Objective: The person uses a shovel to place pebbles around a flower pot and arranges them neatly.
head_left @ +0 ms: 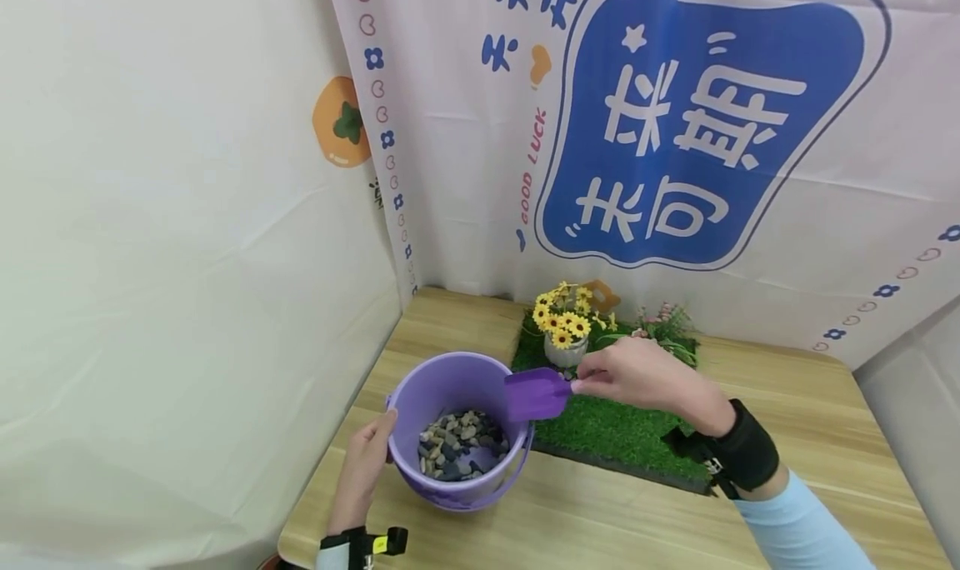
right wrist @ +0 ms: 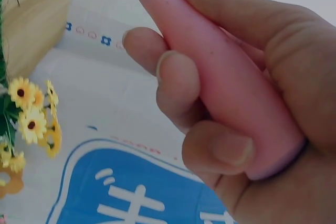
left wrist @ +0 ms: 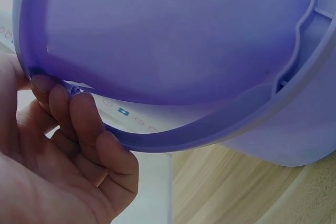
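A purple bucket [head_left: 465, 370] stands tilted toward the viewer, with grey, tan and dark pebbles [head_left: 457, 445] over its bottom. My left hand [head_left: 367, 453] grips its left rim; the left wrist view shows the fingers [left wrist: 86, 116] curled at the rim beside the bucket's handle. A small purple shovel [head_left: 537, 393] is held in my right hand [head_left: 637, 377], its blade over the bucket's right rim. In the right wrist view the fingers wrap around the shovel's pink handle [right wrist: 220, 77].
A green turf mat [head_left: 622, 437] lies right of the bucket on the wooden table [head_left: 675, 520]. On it stand a white pot of yellow flowers [head_left: 564, 324] and a pink-flowered plant [head_left: 667, 324] at the back. A printed cloth [head_left: 465, 178] hangs behind, and a white cloth wall [head_left: 187, 262] flanks the left.
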{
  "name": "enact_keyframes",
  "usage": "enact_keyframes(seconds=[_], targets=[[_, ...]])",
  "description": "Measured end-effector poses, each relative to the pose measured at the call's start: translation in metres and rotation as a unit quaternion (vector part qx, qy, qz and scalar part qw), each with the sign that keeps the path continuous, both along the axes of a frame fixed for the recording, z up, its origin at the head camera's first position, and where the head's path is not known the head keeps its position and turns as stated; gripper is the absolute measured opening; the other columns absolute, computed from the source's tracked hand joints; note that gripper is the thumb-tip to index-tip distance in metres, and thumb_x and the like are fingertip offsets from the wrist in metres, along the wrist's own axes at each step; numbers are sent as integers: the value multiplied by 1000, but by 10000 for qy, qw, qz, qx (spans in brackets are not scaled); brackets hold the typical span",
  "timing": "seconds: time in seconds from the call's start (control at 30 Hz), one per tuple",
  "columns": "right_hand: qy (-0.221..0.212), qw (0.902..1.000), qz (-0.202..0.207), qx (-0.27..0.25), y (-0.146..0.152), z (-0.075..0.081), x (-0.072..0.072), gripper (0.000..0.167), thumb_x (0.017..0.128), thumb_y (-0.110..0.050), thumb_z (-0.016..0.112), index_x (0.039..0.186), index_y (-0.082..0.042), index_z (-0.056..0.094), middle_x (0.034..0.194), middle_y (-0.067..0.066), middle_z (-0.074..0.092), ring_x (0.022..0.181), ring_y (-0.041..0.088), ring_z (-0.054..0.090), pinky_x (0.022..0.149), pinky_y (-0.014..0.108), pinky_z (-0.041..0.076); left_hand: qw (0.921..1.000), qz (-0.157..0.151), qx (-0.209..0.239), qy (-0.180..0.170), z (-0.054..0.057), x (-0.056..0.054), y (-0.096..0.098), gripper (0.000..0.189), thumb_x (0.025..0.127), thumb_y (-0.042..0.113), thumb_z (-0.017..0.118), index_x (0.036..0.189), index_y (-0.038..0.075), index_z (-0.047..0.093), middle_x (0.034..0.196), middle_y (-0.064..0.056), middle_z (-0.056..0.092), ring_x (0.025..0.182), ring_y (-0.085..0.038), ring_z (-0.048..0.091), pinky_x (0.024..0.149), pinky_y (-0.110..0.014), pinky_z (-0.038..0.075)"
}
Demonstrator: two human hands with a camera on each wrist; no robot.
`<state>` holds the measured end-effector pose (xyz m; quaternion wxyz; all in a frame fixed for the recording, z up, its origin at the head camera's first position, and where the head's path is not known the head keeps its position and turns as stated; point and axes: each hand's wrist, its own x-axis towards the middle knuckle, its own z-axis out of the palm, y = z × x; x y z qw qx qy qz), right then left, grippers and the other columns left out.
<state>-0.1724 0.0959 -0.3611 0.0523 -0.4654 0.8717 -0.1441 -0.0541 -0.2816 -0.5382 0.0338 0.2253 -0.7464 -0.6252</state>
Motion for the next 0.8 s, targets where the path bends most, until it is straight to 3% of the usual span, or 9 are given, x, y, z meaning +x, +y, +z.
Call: enact_keyframes(seconds=[0.23,0.5,0.8], targets=[[347,9987,343,-138,-24,-15,1,10,95,-30,65,92,-23,72,62,-18,46,53,-5,32,55,17,28,10000,17,50,5,1,1,0,53,98,53,52,72,6,51,72,-3,56,64,-15,53,64,-27,43],[583,9975,372,-119,-31,-27,1,15,94,-29,67,80,-24,63,59,-16,25,52,-2,21,53,19,18,9999,-78,86,19,-3,0,3,55,98,53,52,74,4,52,73,-5,57,64,-15,53,63,-27,42],[764,9950,645,-22,-56,-31,-3,12,94,-31,67,84,-23,67,61,-14,38,54,0,28,56,20,22,10000,-29,2,67,-2,-1,1,57,96,55,53,72,3,51,69,-1,53,64,-15,52,65,-27,43]])
